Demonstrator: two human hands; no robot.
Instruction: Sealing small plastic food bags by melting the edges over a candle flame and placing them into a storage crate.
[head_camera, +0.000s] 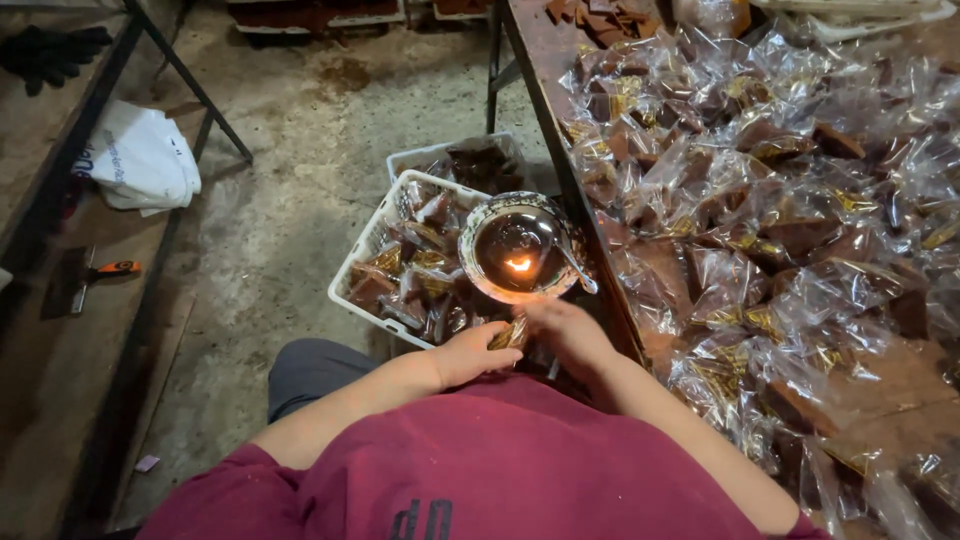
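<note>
Packet (510, 334) in clear film with gold print is sitting pinched between both hands, just below the small bowl (520, 250) in which a flame (519, 264) is burning. Left hand (470, 352) is gripping the packet's left end with fingers curled narrow around it; right hand (572, 335) is closing over its right end from above. Both are hovering over the near corner of a white plastic basket (372, 243) holding similar brown packets, beside a wooden table (545, 60) where many more wrapped pieces (780, 220) are lying heaped.
</note>
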